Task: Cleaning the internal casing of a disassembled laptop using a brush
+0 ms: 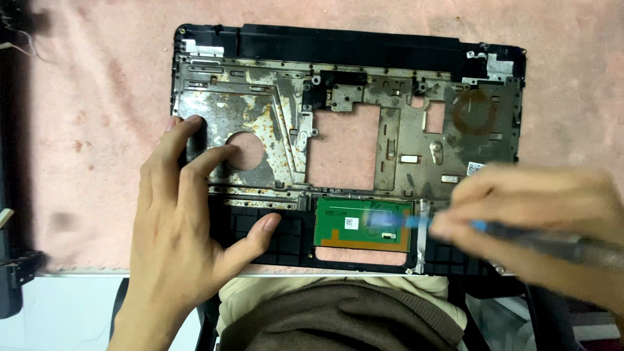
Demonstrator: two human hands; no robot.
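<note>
Laptop shell [403, 140] lying face-down, inner metal frame up, on a pink cloth [97, 130] over the worktop, near its front edge. Left hand [179, 240] pressed flat on the shell's left side: fingers spread wide, two fingertips at the rim of a round hole [250, 148] in the stained plate, thumb on the black ribbed palm-rest; gripping nothing, apparently just pinning the shell so it cannot slide. Right hand [539, 208] blurred by motion, fingers closed around a screwdriver [552, 244] with a dark handle and a blue band, shaft aimed leftward and low toward the green board [361, 224] in the touchpad bay, tip over or near the board's right part; contact impossible to tell through the blur. Low angle likely chosen to reach something on the board's side. Brown garment [338, 318] at the bottom edge, black objects [16, 273] at far left.
</note>
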